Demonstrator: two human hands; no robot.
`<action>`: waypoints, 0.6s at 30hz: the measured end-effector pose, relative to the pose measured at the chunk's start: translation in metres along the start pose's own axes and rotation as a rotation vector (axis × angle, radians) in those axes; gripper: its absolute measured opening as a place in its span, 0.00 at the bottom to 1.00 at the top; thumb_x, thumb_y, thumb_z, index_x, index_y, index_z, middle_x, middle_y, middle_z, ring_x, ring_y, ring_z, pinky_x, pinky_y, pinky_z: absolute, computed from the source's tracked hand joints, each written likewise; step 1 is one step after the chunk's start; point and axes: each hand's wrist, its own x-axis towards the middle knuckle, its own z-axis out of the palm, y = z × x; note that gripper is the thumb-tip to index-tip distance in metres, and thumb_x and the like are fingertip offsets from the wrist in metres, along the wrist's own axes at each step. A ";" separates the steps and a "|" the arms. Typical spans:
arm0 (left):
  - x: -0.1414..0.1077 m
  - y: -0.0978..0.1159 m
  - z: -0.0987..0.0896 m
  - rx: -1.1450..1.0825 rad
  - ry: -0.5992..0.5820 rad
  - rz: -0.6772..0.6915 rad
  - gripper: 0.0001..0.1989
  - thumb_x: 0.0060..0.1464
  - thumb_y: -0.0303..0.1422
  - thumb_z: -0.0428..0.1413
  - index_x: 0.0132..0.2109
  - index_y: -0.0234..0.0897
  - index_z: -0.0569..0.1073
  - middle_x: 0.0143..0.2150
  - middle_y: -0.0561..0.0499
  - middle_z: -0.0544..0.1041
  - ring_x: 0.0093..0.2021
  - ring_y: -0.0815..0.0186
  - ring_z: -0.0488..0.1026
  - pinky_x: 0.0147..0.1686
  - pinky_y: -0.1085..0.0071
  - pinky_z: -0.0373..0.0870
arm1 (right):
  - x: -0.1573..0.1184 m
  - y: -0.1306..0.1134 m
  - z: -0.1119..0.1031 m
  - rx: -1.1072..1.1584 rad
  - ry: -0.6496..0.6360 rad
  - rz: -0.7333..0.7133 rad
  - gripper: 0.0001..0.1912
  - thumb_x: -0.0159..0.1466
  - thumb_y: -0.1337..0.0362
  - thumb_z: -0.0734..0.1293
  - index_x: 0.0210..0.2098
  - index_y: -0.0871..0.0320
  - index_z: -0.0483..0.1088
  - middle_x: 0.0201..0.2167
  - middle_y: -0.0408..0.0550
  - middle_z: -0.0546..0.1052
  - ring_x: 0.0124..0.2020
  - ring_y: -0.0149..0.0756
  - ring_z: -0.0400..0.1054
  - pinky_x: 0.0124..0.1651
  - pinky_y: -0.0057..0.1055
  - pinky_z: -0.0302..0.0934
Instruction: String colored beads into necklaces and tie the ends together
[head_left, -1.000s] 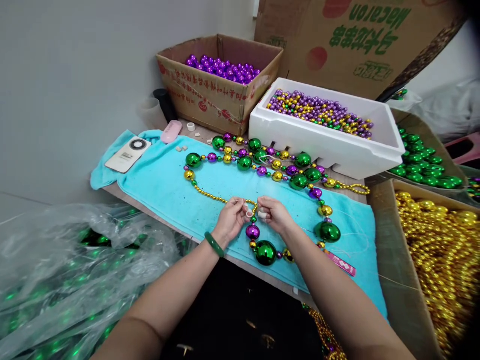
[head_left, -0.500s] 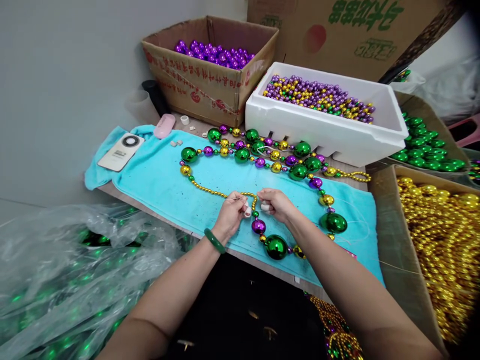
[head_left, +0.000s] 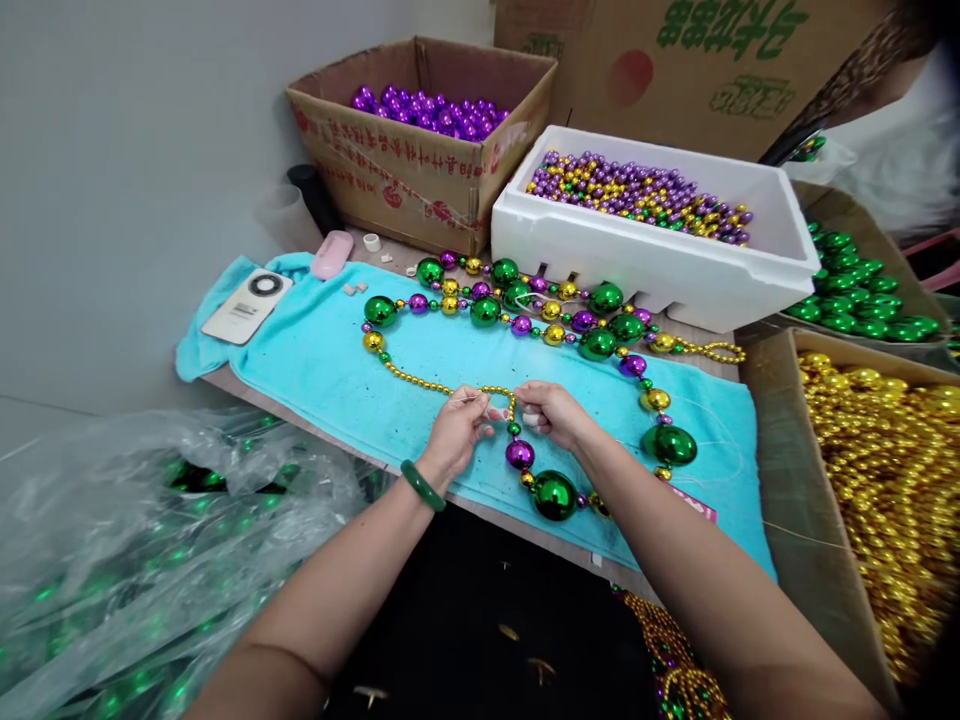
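Observation:
My left hand [head_left: 454, 425], with a green bangle [head_left: 422, 486] at its wrist, pinches a thin pale string [head_left: 474, 400]. Opposite it, my right hand [head_left: 553, 412] is closed in a pinch on the string too, its fingertips at the corner of the small gold beads. White tape wraps some fingers on both hands. The bead necklace [head_left: 555, 495], of large green, purple and gold balls, loops over a turquoise towel [head_left: 315, 370]. Its run of small gold beads [head_left: 416, 380] passes behind my left fingers and bends down between my hands.
Behind the towel stand a carton [head_left: 390, 160] of purple balls and a white foam box [head_left: 637, 265] of small mixed beads. A carton [head_left: 825, 480] of gold bead strands is at right. A phone [head_left: 247, 305] and pink case [head_left: 331, 255] lie left. Another person's arm [head_left: 885, 90] shows upper right.
My hands stay nearly in place, the left fingers loosening slightly from their curl. The view has shifted a little. Another person's arm has come into sight at the upper right.

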 end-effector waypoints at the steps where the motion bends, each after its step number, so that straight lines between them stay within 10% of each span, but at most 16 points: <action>1: 0.000 0.001 0.000 0.039 0.003 -0.016 0.07 0.50 0.31 0.55 0.31 0.36 0.63 0.23 0.53 0.71 0.29 0.69 0.73 0.20 0.80 0.60 | 0.000 0.000 0.000 -0.009 0.005 0.000 0.16 0.49 0.59 0.68 0.22 0.56 0.54 0.12 0.31 0.51 0.10 0.18 0.40 0.13 0.20 0.31; 18: 0.003 -0.009 -0.001 0.337 -0.121 0.091 0.08 0.48 0.27 0.53 0.24 0.36 0.62 0.15 0.58 0.64 0.16 0.76 0.59 0.19 0.80 0.55 | -0.003 0.006 0.000 -0.177 0.099 -0.080 0.16 0.45 0.57 0.70 0.17 0.57 0.59 0.07 0.33 0.55 0.08 0.21 0.45 0.11 0.22 0.36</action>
